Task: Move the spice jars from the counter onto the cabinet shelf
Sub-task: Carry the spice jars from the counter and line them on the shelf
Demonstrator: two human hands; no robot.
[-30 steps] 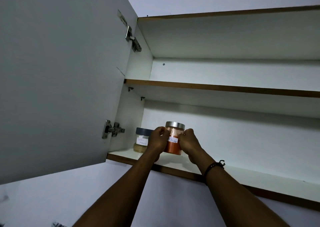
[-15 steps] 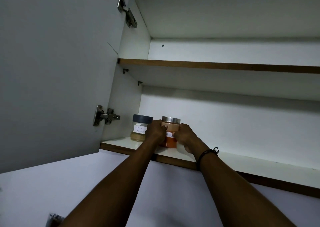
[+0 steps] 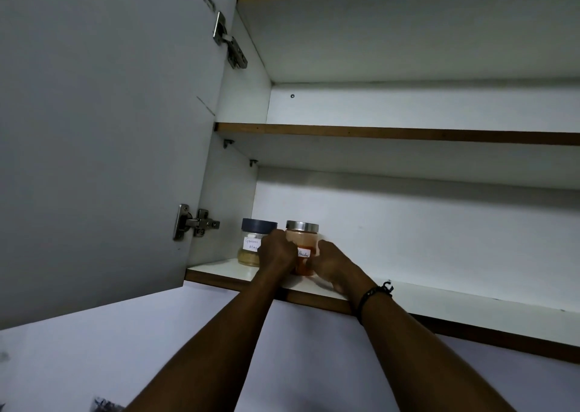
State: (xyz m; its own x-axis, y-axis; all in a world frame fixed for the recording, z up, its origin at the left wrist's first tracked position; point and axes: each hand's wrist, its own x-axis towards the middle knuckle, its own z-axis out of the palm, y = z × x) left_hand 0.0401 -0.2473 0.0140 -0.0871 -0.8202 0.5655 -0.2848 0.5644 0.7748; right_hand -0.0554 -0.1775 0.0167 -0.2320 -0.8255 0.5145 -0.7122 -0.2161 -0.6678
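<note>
A jar of orange-red powder (image 3: 302, 242) with a metal lid and a white label stands on the lowest cabinet shelf (image 3: 439, 298). My left hand (image 3: 277, 251) grips its left side and my right hand (image 3: 332, 262) grips its right side. Just to the left, a jar of pale yellow spice (image 3: 251, 248) with a dark blue lid and a handwritten label stands upright on the same shelf, close to the cabinet's left wall. My left hand covers part of that jar's label.
The cabinet door (image 3: 103, 135) hangs open at the left on two metal hinges (image 3: 196, 223). A bare middle shelf (image 3: 392, 135) runs above. The lowest shelf stretches bare to the right of the jars. White wall lies below the cabinet.
The orange jar has been pushed a little deeper onto the shelf, closer to the blue-lidded jar. Both hands stay on it. My view has shifted slightly.
</note>
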